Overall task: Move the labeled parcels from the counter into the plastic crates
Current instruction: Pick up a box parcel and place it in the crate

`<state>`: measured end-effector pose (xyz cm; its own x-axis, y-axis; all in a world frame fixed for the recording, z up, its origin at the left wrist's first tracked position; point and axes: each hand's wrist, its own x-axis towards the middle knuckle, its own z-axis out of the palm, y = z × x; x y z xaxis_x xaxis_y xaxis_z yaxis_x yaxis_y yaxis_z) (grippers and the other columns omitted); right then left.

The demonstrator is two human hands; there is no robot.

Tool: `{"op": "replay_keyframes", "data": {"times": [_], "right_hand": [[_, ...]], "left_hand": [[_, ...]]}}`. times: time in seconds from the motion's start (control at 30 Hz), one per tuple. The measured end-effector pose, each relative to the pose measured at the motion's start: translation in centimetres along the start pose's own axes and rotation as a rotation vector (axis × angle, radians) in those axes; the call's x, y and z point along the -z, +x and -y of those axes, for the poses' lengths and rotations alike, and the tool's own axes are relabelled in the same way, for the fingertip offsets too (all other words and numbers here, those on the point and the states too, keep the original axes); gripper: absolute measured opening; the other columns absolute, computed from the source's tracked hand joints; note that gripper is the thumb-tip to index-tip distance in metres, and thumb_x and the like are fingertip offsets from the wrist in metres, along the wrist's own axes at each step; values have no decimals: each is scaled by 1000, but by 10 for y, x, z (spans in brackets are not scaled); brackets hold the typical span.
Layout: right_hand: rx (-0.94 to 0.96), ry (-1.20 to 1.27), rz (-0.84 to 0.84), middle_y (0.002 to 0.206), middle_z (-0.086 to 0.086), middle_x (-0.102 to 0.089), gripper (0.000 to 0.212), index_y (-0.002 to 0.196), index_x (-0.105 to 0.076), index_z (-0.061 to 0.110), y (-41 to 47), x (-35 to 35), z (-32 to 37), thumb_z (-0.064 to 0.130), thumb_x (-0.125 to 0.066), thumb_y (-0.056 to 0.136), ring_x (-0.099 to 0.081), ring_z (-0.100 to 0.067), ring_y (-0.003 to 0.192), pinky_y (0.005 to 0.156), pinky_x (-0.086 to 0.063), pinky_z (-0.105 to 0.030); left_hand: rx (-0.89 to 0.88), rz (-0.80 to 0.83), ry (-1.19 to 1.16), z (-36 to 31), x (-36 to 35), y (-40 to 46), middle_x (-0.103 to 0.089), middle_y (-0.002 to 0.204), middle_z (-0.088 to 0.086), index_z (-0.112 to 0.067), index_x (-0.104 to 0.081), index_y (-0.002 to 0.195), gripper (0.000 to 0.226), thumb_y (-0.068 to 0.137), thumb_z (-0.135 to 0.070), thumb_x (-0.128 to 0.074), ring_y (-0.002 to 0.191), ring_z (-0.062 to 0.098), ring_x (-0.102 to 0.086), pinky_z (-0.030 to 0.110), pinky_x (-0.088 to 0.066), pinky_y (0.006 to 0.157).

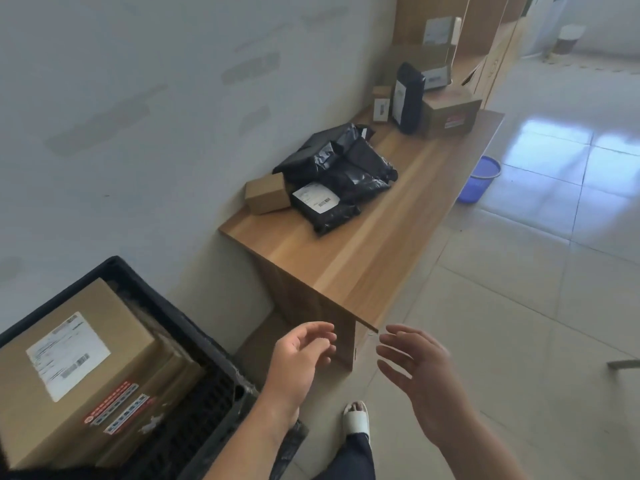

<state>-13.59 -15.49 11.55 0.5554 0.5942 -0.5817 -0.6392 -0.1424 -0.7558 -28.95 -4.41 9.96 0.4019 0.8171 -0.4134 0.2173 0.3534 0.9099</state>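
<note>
Parcel sorting room, office-like
Labeled parcels point(320, 202) sat on a wooden counter point(374, 244) by a black plastic crate point(194, 327), over tiled floor point(519, 306)

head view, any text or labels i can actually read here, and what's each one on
None can be read as words.
Box in the crate: white shipping label with barcode, red and blue stickers, all blurred.
Black bag nearest on the counter: white label, bold print, too blurred.
Far brown box: red and white sticker, too small.
Upright black bag: white label, illegible.
</note>
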Motion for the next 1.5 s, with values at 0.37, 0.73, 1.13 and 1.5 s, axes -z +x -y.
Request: {"op": "replay_keyframes", "data": {"times": [0.37, 0.73, 1.13, 1.5], "right_hand": [[74, -10, -29, 84, -11, -75, 18, 102, -73, 2, 142, -38, 148, 5, -56, 97, -73, -27, 84, 82, -58, -43], [-152, -132, 176, 85, -8, -76, 17, 107, -74, 4, 316, -94, 186, 9, -59, 99, -74, -23, 84, 86, -60, -42], [-428, -345, 370, 91, -10, -78, 16, 104, -76, 8, 492, -130, 233, 12, -62, 99, -77, -21, 81, 76, -60, -36], [-531, -426, 402, 91, -12, -77, 15, 103, -76, 6, 524, -123, 229, 12, -63, 96, -77, -21, 78, 80, -59, -41]], "left_hand": [[145, -42, -198, -82, -57, 208, -73, 105, 8, -18, -72, 112, 19, 99, -8, -61, 95, 21, -70, 31, -58, 80], [372, -439, -415, -110, -31, 384, -54, 134, 10, -22, -56, 129, 37, 96, -29, -70, 123, 29, -57, 39, -47, 102], [452, -895, -968, -129, -29, 516, -41, 156, 17, -29, -33, 158, 89, 85, -52, -78, 131, 36, -56, 49, -46, 113], [402, -931, -1041, -131, -28, 537, -63, 114, 12, -22, -60, 113, 32, 89, -31, -79, 97, 26, -64, 36, -56, 95]]}}
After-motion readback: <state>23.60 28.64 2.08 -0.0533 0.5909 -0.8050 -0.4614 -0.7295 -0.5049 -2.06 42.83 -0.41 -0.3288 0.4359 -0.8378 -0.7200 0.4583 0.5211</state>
